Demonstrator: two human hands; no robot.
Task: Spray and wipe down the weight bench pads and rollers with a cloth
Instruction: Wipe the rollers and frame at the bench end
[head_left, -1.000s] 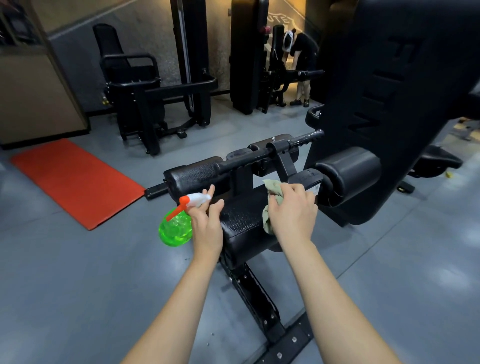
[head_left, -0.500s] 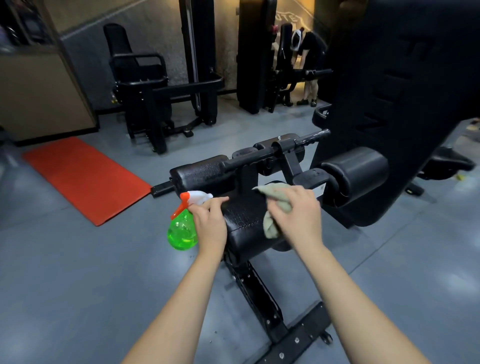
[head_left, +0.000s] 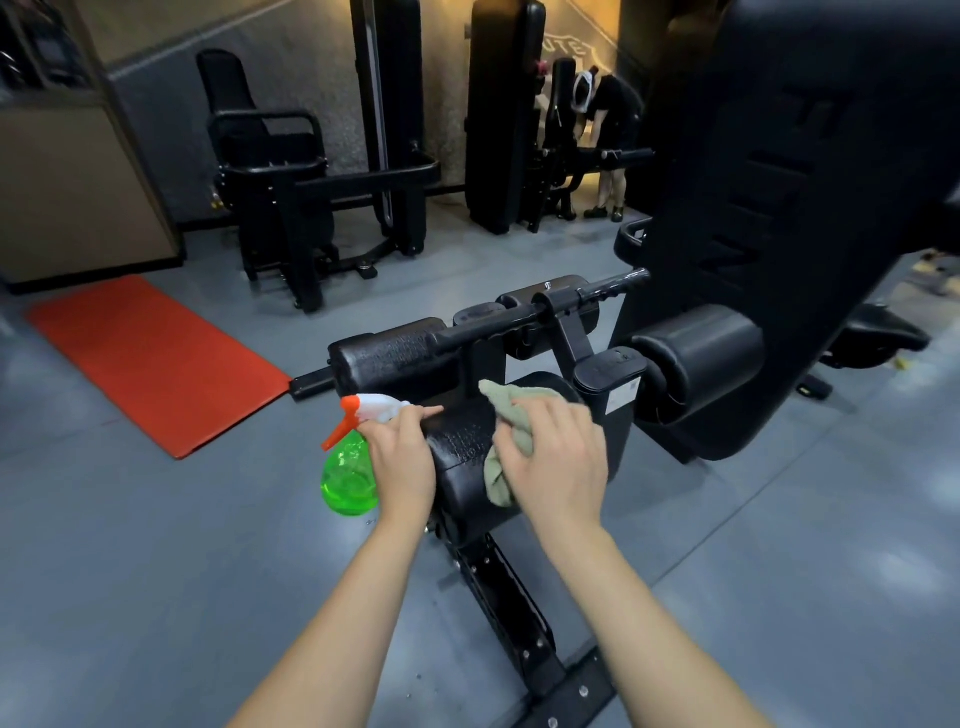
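Note:
A black roller pad (head_left: 465, 447) sits at the near end of the weight bench, in the middle of the view. My right hand (head_left: 556, 462) presses a pale green cloth (head_left: 511, 423) onto its top, fingers spread over the cloth. My left hand (head_left: 402, 460) grips a green spray bottle (head_left: 348, 480) with a white and orange head, just left of the pad, index finger pointing across the pad. A second roller (head_left: 389, 358) lies behind on the left, another roller (head_left: 696, 358) on the right.
The bench's black frame (head_left: 511, 623) runs down toward me on the grey floor. A large black back pad (head_left: 779, 182) rises at right. An orange mat (head_left: 150, 358) lies at left. Other gym machines (head_left: 291, 176) and a bending person (head_left: 610, 135) are in the background.
My right hand has slid the cloth leftward and nearer across the roller pad. My left hand with the bottle has stayed beside the pad, index finger now stretched over it.

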